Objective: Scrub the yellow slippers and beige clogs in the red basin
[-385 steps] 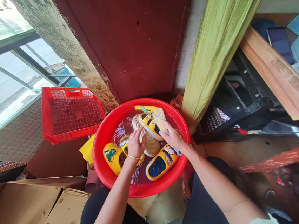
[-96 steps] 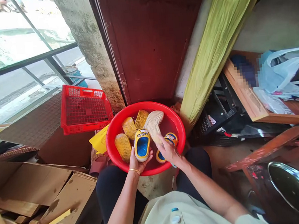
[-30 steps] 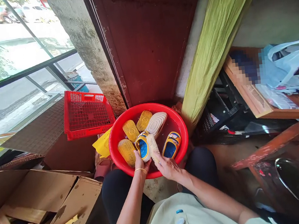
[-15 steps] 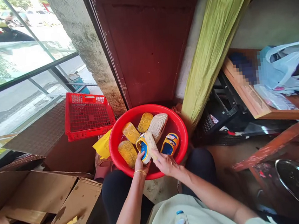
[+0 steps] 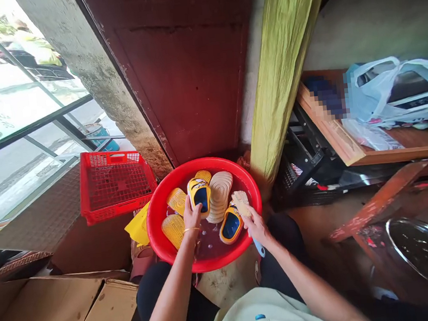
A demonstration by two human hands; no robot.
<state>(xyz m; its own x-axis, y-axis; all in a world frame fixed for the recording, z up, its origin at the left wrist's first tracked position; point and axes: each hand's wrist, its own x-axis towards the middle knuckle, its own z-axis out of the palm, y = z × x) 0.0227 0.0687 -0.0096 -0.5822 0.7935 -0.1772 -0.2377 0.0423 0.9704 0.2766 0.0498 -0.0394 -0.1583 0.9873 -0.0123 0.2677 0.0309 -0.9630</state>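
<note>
Basin (image 5: 154, 227), red and wide, lies below a yellow clog (image 5: 201, 196) (likely light, pliable, slippery), best pinched at its near side, where the left hand (image 5: 192, 217) grips with curled fingers, while the right hand (image 5: 257, 226) clasps a brush (image 5: 241, 201).

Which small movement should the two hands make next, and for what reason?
Perhaps move the pale, blue-handled brush to the yellow, blue-lined clog in the left hand, because the right hand holds the brush away from that clog.
</note>
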